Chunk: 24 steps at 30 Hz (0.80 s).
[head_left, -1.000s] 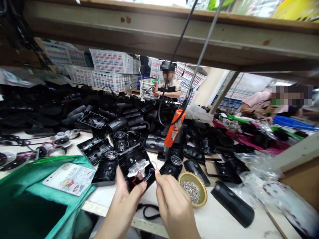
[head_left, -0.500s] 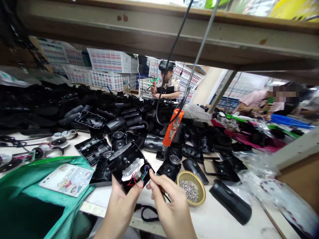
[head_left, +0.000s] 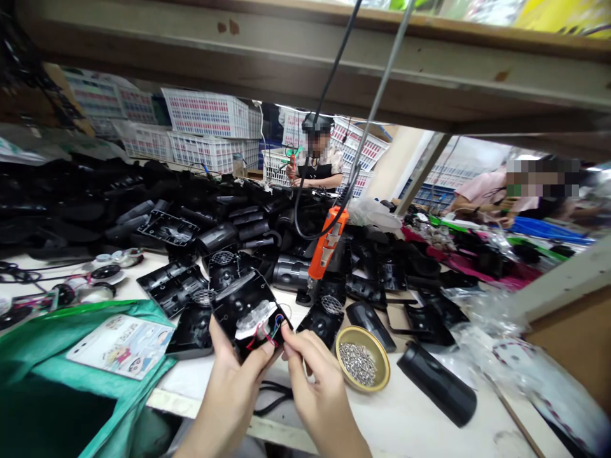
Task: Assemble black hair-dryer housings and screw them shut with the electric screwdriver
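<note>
My left hand (head_left: 232,389) grips a black plastic housing half (head_left: 245,306) from below, thumb on its near edge. Inside the housing lies a white part with red, blue and green wires (head_left: 266,329). My right hand (head_left: 317,394) pinches at those wires on the housing's right corner, fingers closed together. A black cord loop (head_left: 274,397) lies on the table under my hands. Just right of my right hand sits a yellow bowl (head_left: 377,356) filled with small silver screws.
An orange electric screwdriver (head_left: 326,243) hangs on a cable above the bench. Heaps of black housings (head_left: 181,222) cover the back. A black cylinder (head_left: 436,383) lies at the right, a green bag (head_left: 57,356) with a printed card at the left. Two other people work beyond.
The housing has tilted and shifted slightly left in my left hand. My right hand has closed in on the wires at its corner.
</note>
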Motion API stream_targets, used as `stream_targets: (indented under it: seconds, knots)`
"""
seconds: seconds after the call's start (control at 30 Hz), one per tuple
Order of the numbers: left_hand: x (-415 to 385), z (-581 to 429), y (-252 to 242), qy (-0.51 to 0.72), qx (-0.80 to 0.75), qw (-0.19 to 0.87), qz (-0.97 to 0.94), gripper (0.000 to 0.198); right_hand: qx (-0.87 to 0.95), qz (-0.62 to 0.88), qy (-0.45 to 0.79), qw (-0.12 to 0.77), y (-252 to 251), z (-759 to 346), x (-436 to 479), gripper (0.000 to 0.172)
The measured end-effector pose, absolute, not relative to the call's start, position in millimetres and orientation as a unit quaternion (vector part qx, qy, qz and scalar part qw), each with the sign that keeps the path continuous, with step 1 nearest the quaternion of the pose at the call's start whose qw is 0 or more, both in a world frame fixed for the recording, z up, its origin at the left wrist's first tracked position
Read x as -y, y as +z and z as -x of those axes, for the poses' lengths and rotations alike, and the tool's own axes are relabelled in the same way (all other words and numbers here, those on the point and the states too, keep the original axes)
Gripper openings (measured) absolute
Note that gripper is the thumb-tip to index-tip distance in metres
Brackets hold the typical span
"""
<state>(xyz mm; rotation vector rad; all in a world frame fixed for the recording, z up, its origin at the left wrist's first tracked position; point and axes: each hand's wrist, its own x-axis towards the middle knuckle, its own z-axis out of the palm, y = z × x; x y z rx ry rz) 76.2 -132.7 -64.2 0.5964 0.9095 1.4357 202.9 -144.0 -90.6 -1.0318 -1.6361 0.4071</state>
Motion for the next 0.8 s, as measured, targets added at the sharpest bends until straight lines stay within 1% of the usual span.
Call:
stream_targets:
  seconds: [0.07, 0.13, 0.23, 0.33, 0.4, 0.43, 0.47, 0.5, 0.53, 0.63, 0.67, 0.7, 0.8]
  knots:
    - [132.9, -73.6, -62.4, 0.597, -0.386, 0.658, -0.249, 0.099, 0.727, 0.454, 0.118, 0.501, -92.9, -205.0, 145.5, 0.038]
    - [132.8, -73.0, -65.3, 0.584, -0.387, 0.670, -0.246, 0.095, 0.742, 0.483, 0.107, 0.452, -92.5, -207.9, 147.3, 0.039]
    - [128.4, -73.9, -77.6, 0.579, -0.390, 0.674, -0.239, 0.101, 0.741, 0.512, 0.154, 0.407, -86.5, -215.4, 150.6, 0.039]
    - [121.0, -74.8, -89.0, 0.584, -0.386, 0.677, -0.228, 0.105, 0.732, 0.515, 0.200, 0.398, -74.8, -234.5, 150.3, 0.034]
    - [117.8, -75.0, -92.0, 0.585, -0.389, 0.676, -0.219, 0.101, 0.718, 0.564, 0.156, 0.377, -66.2, -258.8, 142.9, 0.029]
    - [117.0, -75.1, -92.2, 0.585, -0.392, 0.676, -0.216, 0.097, 0.708, 0.604, 0.108, 0.351, -62.7, -274.6, 135.7, 0.030]
    - [116.6, -75.2, -91.9, 0.584, -0.396, 0.676, -0.214, 0.094, 0.681, 0.669, 0.044, 0.294, -60.4, -292.2, 126.3, 0.033]
    - [116.5, -75.4, -91.5, 0.583, -0.398, 0.676, -0.213, 0.091, 0.659, 0.703, 0.021, 0.268, -59.7, -311.0, 114.8, 0.035]
    - [116.4, -75.6, -91.1, 0.582, -0.399, 0.676, -0.213, 0.089, 0.644, 0.724, 0.010, 0.246, -60.6, -330.0, 101.9, 0.035]
    - [116.0, -76.2, -91.4, 0.588, -0.397, 0.674, -0.207, 0.088, 0.629, 0.759, 0.010, 0.167, -72.2, -379.2, 63.6, 0.015]
    - [115.7, -76.3, -92.0, 0.590, -0.397, 0.673, -0.202, 0.089, 0.632, 0.761, 0.017, 0.146, -77.8, -390.8, 53.8, 0.014]
    - [115.4, -76.3, -92.5, 0.593, -0.399, 0.671, -0.197, 0.091, 0.637, 0.759, 0.020, 0.133, -83.8, -399.5, 46.4, 0.017]
    - [114.8, -76.5, -93.5, 0.599, -0.403, 0.665, -0.190, 0.093, 0.657, 0.743, 0.018, 0.123, -100.2, -410.6, 38.6, 0.021]
